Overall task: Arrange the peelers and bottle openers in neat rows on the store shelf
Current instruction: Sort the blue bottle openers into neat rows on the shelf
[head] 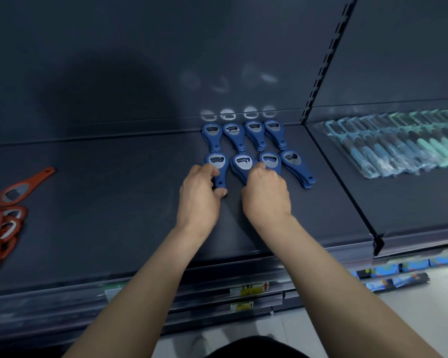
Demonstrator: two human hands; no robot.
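Blue bottle openers (254, 135) sit in two rows of four stacks by the shelf's (114, 202) back edge. The left hand (199, 200) pinches the front-left stack (219, 171) by its handle, likely squaring it with the row. The right hand (265, 195) curls over the middle front stacks (241, 164), fingertips hidden, probably steadying them. Red bottle openers (8, 218) lie loose at the left edge, and peelers (398, 146) lie on the neighbouring shelf.

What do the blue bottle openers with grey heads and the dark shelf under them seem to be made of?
Blue bottle openers: bodies look like smooth moulded plastic with slight sheen; the grey head inserts look metallic, throwing bright reflections onto the back panel. Dark shelf: probably painted sheet metal, matt, with thin folded edges.
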